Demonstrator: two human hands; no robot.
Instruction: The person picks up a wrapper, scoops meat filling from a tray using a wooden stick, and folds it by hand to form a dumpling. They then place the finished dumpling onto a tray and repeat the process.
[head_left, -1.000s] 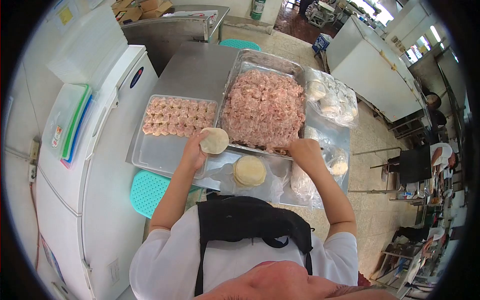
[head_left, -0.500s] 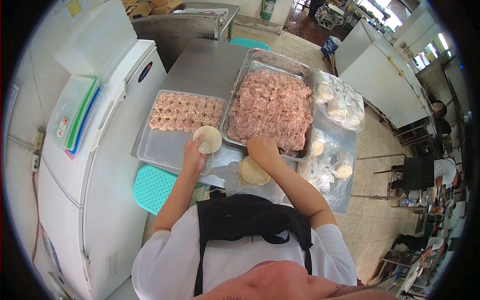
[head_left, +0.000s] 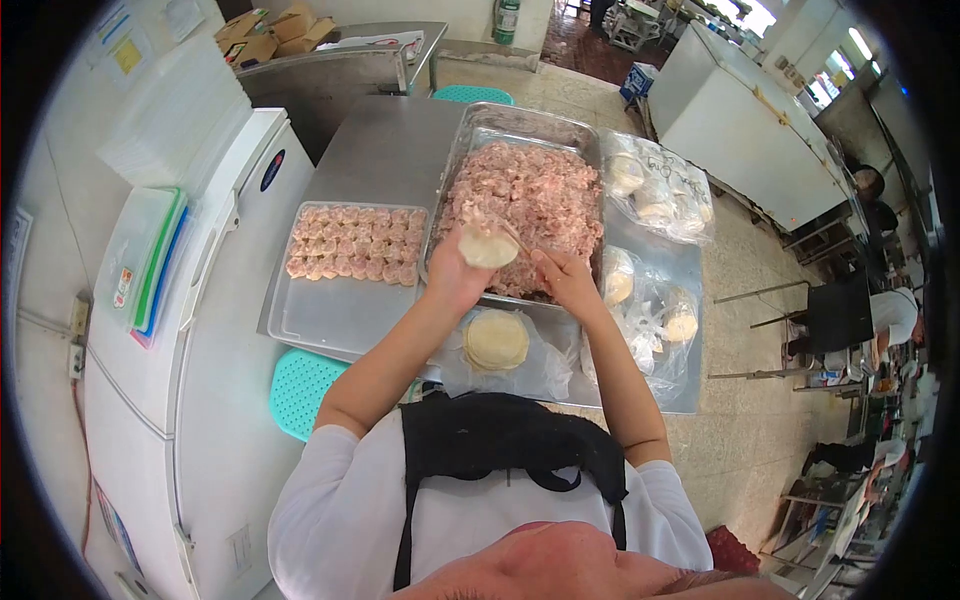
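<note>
A round, pale dumpling wrapper (head_left: 487,249) lies cupped in my left hand (head_left: 455,277), over the near part of the meat tray (head_left: 470,112). My right hand (head_left: 568,282) pinches a thin stick-like spreader (head_left: 516,238) whose tip meets the wrapper's upper edge. Pink minced meat (head_left: 525,185) heaps up behind both hands. Below them, a stack of round wrappers (head_left: 496,340) rests on plastic film. To the left, rows of filled dumplings (head_left: 357,243) occupy the far half of a clear plastic tray (head_left: 335,317).
Bags of wrappers (head_left: 655,195) lie along the table's right side, with another open plastic bag (head_left: 650,320) nearer me. A white freezer (head_left: 235,330) stands close on the left. A turquoise stool (head_left: 303,392) pokes out under the table's left edge. People work far right.
My left hand has brought the wrapper rightward from the dumpling tray to over the meat. My right hand has come up from the tray's near edge, and the spreader now shows.
</note>
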